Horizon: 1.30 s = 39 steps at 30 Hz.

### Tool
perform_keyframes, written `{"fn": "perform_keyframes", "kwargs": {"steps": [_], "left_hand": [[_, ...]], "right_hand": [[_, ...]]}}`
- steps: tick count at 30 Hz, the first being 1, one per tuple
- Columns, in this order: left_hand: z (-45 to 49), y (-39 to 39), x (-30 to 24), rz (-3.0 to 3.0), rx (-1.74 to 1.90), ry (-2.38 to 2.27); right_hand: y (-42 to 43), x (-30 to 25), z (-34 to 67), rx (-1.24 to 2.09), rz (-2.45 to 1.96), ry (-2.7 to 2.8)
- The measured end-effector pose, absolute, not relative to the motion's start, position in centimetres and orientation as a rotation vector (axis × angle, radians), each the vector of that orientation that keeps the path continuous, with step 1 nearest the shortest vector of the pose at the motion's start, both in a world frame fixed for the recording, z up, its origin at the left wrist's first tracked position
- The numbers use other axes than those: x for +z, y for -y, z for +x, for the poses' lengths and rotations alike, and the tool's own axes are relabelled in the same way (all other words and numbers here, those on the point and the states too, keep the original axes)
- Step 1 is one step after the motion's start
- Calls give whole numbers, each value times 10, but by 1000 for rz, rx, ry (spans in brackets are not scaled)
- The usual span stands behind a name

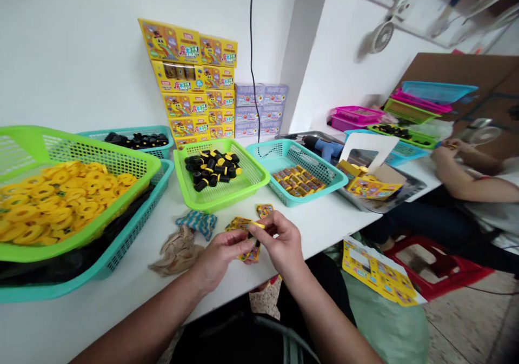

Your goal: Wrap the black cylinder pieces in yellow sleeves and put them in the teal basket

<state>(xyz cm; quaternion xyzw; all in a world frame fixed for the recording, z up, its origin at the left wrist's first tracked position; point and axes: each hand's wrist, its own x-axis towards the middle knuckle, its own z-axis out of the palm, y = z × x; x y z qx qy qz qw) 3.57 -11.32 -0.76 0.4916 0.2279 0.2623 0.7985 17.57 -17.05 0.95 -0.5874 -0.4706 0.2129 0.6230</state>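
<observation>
Close together over the front of the table, my left hand (221, 253) and my right hand (284, 240) pinch a small black cylinder with a yellow cap (257, 225). Fingers cover most of it. Printed yellow wrappers (238, 223) lie just behind and under the fingers, and one more wrapper (265, 210) rests a little further back. To the left are a blue patterned cloth (198, 222) and a crumpled beige cloth (178, 251). Behind my hands, a green basket (188, 199) holds black cylinders with yellow caps (213, 168). The blue basket (294, 199) beside it contains wrapped cylinders (299, 181).
At left, a large green basket (140, 170) of yellow rings (60, 202) sits over a blue basket (115, 256) of black parts. Yellow boxes (188, 104) stack against the wall. A heat gun (324, 146) lies near a metal tray (413, 183). Another person's arm (466, 180) is at right.
</observation>
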Motion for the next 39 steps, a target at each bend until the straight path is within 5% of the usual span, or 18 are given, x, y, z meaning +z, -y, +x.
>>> {"fn": "perform_keyframes", "kwargs": {"steps": [5,20,39], "left_hand": [[37,112,-9,836,481,-535],[36,112,-9,1045,533,-564],[35,111,-4,899,542,-526]], "right_hand": [[166,4,173,659,-1267,933],[165,10,171,368,-1528,1319],[169,5,180,801,-1299,967]]}}
